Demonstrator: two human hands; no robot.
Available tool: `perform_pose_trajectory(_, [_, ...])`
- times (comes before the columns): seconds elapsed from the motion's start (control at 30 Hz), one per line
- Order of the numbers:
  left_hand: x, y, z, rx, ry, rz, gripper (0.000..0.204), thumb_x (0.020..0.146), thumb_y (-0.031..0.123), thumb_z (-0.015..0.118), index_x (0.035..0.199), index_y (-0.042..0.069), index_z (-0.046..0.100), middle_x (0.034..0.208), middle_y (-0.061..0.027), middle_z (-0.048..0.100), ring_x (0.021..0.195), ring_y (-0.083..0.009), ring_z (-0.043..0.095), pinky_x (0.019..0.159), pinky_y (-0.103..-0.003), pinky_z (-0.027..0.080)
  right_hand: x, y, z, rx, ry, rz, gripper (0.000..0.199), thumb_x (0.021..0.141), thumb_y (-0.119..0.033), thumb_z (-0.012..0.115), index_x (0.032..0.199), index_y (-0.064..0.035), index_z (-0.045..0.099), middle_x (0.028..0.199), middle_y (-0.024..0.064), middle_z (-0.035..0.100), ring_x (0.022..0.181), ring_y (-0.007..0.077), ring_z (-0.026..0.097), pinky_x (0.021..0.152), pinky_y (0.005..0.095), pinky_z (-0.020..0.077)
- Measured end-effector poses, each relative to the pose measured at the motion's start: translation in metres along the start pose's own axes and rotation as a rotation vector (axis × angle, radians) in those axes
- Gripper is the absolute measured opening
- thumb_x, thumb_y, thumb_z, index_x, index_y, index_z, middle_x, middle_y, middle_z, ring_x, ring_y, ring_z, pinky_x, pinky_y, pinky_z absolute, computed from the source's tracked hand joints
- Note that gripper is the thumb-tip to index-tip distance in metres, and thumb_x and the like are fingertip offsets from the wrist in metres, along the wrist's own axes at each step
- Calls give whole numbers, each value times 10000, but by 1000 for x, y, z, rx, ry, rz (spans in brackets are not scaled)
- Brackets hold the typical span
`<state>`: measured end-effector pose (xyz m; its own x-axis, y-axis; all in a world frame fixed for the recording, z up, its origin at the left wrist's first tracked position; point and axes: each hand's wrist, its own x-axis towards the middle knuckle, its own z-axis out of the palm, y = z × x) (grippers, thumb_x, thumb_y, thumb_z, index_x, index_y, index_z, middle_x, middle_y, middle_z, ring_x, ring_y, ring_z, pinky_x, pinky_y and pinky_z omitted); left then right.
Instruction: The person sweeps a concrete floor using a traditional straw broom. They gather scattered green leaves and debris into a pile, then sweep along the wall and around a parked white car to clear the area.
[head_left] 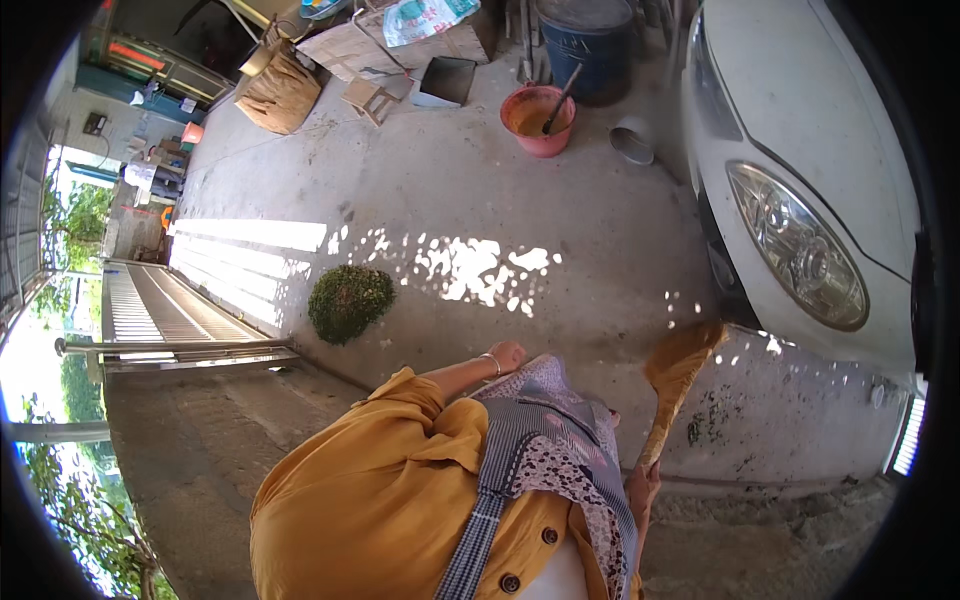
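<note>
My right hand (643,487) is closed round the handle of a brown hand broom (672,375). The broom's wide head points away from me, near the floor by the front of a white car. My left hand (508,357), with a bracelet at the wrist, is curled into a loose fist beside the patterned apron (560,410); nothing shows in it. On the concrete floor ahead and to the left lies a round heap of small green plant bits (350,303). Dark scattered crumbs (712,425) lie on the floor to the right of the broom.
The white car (810,120) bounds the right side. At the far side stand a red bucket (538,120) with a stick in it, a metal bowl (632,141), a dark blue barrel (588,50), a dustpan (444,82), a small wooden stool (369,98) and a sack (278,90). A sliding gate (180,305) is at left.
</note>
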<state>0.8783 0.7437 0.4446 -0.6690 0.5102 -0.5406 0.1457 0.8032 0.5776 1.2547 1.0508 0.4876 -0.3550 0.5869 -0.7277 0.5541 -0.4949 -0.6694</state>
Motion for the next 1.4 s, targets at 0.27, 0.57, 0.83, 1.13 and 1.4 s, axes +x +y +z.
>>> perform_pose_trajectory(0.27, [-25,-6,-14,67,-151,-220,243,753,195,486,901,90,649,846,-102,658,775,-241,633,713,-334,493,-74,-67,55,-405,25,-102,680,774,-245,597,1335,11,310,1102,231,571,1018,240,555,859,295,408])
perform_pose_trajectory(0.57, [9,11,-22,47,-133,-25,253,747,160,558,956,33,621,794,-103,646,780,-160,625,700,-279,494,-75,-41,-14,-477,89,106,665,754,-195,595,1346,-44,333,931,71,613,784,125,566,715,252,444])
perform_pose_trajectory(0.83, [15,15,5,-83,-196,10,258,772,138,564,1001,25,602,807,-73,639,712,-144,613,661,-275,503,-65,-50,-30,-696,261,-47,699,749,-185,589,1362,-46,283,907,199,618,778,295,617,730,331,459])
perform_pose_trajectory(1.13, [4,34,25,81,-220,-90,271,741,107,550,993,32,615,830,-97,652,717,-152,615,676,-258,492,-109,-37,-16,-628,-46,-16,647,735,-204,604,1321,-82,359,934,261,588,917,386,569,786,404,448])
perform_pose_trajectory(1.4, [17,105,58,-127,-269,-120,290,752,97,557,1022,-8,582,861,-90,630,751,-130,601,688,-249,489,-99,-30,-148,-675,80,2,673,727,-213,613,1329,-66,352,978,227,599,920,322,588,794,370,453])
